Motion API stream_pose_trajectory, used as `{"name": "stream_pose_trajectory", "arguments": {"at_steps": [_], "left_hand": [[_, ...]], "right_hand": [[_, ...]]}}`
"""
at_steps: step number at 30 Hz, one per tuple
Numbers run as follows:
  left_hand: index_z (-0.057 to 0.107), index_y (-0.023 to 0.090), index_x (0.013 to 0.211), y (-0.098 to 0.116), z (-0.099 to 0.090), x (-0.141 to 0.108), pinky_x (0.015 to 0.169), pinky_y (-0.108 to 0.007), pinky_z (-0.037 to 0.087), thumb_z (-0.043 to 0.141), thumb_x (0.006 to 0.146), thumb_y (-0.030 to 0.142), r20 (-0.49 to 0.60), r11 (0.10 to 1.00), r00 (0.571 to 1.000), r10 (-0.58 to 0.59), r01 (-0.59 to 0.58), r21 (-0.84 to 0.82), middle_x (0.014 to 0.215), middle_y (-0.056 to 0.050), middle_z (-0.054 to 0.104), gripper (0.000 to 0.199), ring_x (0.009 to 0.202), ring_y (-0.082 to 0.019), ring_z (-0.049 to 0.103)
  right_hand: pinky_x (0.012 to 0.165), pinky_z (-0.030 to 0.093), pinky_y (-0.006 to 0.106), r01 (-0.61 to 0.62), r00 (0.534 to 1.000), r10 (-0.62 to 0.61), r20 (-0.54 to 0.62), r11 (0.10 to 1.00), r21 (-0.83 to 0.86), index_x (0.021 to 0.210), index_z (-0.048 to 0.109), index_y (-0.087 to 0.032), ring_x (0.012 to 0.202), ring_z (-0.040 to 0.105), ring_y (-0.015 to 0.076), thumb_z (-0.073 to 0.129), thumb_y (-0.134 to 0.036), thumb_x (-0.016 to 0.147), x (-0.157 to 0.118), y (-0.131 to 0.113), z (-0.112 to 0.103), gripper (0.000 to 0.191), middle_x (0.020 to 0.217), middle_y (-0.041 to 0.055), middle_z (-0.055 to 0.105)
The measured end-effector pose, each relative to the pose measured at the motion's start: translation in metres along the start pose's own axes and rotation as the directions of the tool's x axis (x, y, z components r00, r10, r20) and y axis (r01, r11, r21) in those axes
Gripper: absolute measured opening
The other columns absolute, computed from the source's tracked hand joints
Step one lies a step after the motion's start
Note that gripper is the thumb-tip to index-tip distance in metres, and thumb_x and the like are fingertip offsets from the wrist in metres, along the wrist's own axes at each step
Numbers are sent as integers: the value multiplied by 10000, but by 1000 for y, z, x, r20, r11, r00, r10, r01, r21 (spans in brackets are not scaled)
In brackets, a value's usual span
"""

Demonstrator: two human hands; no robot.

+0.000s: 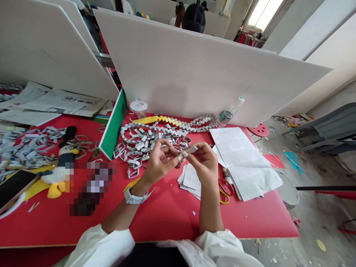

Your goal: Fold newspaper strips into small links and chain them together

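Note:
Between the fingers of both hands is a small folded strip of newspaper (191,149), raised above the red table. My left hand (162,159), with a pale watch on its wrist, pinches the strip's left end. My right hand (204,159) grips its other side, thumb pressed near the left thumb. Behind the hands lies a heap of folded paper links (141,142), partly hidden by my left hand. A woven paper chain (191,126), yellow along one part, curves behind the heap. Below my right hand sits a stack of cut newspaper pieces (190,178).
Large newspaper sheets (244,159) lie at the right, beside red-and-yellow scissors (224,191). A plastic bottle (230,113) and a lidded cup (139,107) stand against the white partition (194,74). A green divider (114,126), a plush toy (62,167) and a phone (16,189) are at left.

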State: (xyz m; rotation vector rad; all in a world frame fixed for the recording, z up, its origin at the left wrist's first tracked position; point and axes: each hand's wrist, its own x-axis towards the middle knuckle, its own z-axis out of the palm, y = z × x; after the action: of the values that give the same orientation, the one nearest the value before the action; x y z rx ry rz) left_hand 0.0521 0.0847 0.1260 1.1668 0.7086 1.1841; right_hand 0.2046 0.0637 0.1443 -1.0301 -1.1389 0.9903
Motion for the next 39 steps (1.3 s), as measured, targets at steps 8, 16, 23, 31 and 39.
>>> {"name": "stream_pose_trajectory", "arguments": {"at_steps": [8, 16, 23, 31, 39], "left_hand": [[597, 135, 722, 1, 6, -7, 462, -177, 470, 648, 854, 354, 66, 972, 996, 56, -69, 223, 641, 1, 581, 261, 498, -67, 552], [602, 152, 640, -5, 7, -14, 406, -193, 370, 634, 868, 294, 11, 969, 987, 159, -158, 189, 528, 26, 516, 271, 426, -58, 465], [531, 164, 620, -6, 3, -12, 434, -199, 338, 592, 887, 327, -25, 939, 976, 217, -202, 280, 515, 47, 427, 319, 435, -53, 388], [548, 173, 670, 12, 0, -6, 543, -223, 384, 578, 883, 254, 51, 730, 922, 384, -337, 594, 591, 20, 502, 229, 553, -88, 452], [556, 164, 630, 11, -2, -8, 438, -207, 349, 604, 883, 299, 2, 857, 965, 262, -233, 460, 526, 38, 497, 291, 441, -60, 441]], "right_hand": [[598, 522, 230, -73, 994, 84, -73, 987, 146, 887, 587, -230, 659, 621, 116, 794, -261, 700, -1, 4, 9, 281, 741, -30, 628], [612, 512, 209, -150, 984, 177, -37, 913, 380, 859, 612, -215, 638, 635, 100, 809, -172, 667, -2, 3, 14, 278, 707, -38, 658], [610, 520, 225, -142, 989, 147, -16, 975, 169, 901, 704, -205, 658, 635, 118, 784, -267, 721, -4, -1, 12, 206, 735, -5, 687], [788, 573, 327, -52, 999, 52, -3, 999, 3, 896, 733, -214, 843, 709, 186, 736, -273, 781, -7, -7, 15, 129, 895, 45, 758], [756, 591, 322, -82, 996, 87, -36, 988, 132, 840, 723, -205, 796, 725, 186, 758, -267, 758, -6, -6, 19, 109, 848, 35, 771]]}}
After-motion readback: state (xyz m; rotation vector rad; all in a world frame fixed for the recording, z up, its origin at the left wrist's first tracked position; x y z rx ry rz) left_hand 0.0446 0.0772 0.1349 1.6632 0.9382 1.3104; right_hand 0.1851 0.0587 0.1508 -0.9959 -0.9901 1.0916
